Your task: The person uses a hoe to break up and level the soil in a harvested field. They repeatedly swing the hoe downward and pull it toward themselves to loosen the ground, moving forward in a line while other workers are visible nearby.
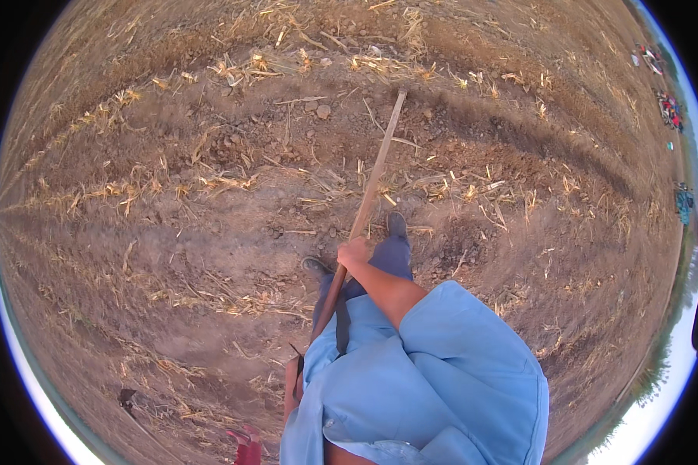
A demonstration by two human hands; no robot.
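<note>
My right hand [353, 251] is closed around a long wooden tool handle [378, 168], at about knee height in the picture. The handle slants from beside my left hip up to the soil ahead, past my boots. Its far end [403, 94] meets the loose earth, and no tool head can be made out there. My left hand is out of view; a strip of what looks like my left arm [292, 381] shows beside the blue shirt [419, 372]. A dark strap [342, 325] hangs at my waist.
Dry crop stubble [250, 64] lies in rows across clods of brown soil [238, 139]. Behind me to the left, a hoe [127, 398] and a person's red-clad legs [248, 444] appear. A distant teal vehicle or machine [684, 204] and a colourful heap [670, 110] stand far right.
</note>
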